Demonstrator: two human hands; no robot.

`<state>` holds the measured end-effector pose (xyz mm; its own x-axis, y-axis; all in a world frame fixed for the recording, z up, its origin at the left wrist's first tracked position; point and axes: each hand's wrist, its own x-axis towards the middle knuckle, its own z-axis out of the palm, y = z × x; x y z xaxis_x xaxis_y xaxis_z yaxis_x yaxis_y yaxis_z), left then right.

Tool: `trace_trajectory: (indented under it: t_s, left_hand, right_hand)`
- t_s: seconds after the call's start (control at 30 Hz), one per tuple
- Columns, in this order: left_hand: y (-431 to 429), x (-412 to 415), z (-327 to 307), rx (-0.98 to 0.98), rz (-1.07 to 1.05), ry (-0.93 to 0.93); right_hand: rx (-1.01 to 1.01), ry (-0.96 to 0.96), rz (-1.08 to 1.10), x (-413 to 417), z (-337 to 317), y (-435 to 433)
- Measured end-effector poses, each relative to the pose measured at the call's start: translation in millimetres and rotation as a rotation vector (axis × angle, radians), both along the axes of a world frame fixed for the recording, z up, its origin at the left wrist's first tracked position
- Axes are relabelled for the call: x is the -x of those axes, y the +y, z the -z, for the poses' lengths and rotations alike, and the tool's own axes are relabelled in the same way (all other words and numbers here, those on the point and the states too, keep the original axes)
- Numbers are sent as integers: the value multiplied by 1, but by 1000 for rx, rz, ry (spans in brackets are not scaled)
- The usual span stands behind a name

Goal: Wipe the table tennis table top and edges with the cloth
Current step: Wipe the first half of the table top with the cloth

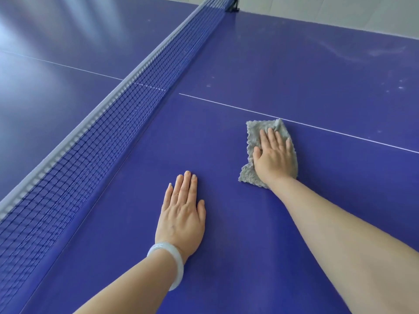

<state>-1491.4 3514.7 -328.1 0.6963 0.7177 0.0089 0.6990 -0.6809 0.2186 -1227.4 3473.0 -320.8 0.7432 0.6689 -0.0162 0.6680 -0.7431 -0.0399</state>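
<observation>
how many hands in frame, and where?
2: left hand lies flat on the bare table beside the net; right hand presses flat on the grey cloth near the white line.

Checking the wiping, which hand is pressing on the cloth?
The right hand, flat on the grey cloth; the left hand rests on the bare table top.

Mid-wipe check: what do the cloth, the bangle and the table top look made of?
The cloth: grey, nubby pile, ragged edges, likely microfibre. The bangle: glossy, milky, translucent, perhaps jade or glass. The table top: smooth blue coated board with soft sheen; core unclear.
</observation>
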Motion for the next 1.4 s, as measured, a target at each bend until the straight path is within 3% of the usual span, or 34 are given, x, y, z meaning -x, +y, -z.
trace_trajectory:
  t_s: [0.1, 0.2, 0.3, 0.43, 0.57, 0.63, 0.7, 0.8, 0.97, 1.13, 1.27, 1.33, 1.4]
  left_hand:
    - [1, 1, -3, 17, -11, 31]
    - [0, -1, -6, 29, -7, 46]
    - [-1, -2, -9, 29, -4, 68]
    - [0, -2, -8, 48, -16, 54]
    - [1, -1, -8, 43, -19, 42]
    - [2, -1, -9, 42, -20, 36]
    - [1, -2, -11, 43, -22, 19]
    - [-1, -2, -13, 55, -14, 8]
    - [-1, -4, -13, 59, -13, -9]
    - [2, 0, -11, 70, -16, -6]
    - [2, 1, -10, 52, -4, 12]
    - [2, 0, -10, 59, -5, 6]
    - [2, 0, -9, 67, -11, 2]
  right_hand:
    - [-81, 40, 215, 37, 1, 22]
    - [-73, 65, 1, 59, 7, 31]
    - [-28, 60, -236, 9, -1, 19]
    - [1, 9, 135, -65, -5, -18]
    - [-92, 68, 410, -19, -6, 5]
    - [-122, 75, 255, 26, -2, 30]
    - [-95, 86, -51, 60, 2, 41]
    - [-91, 109, -286, 29, 1, 18]
    - [-81, 33, 218, -73, 2, -69]
    - [-186, 96, 498, -11, -2, -40]
    - [-169, 77, 68, 93, 6, -21]
    - [-140, 116, -170, 87, 5, -44]
    - [-94, 94, -204, 50, 3, -79]
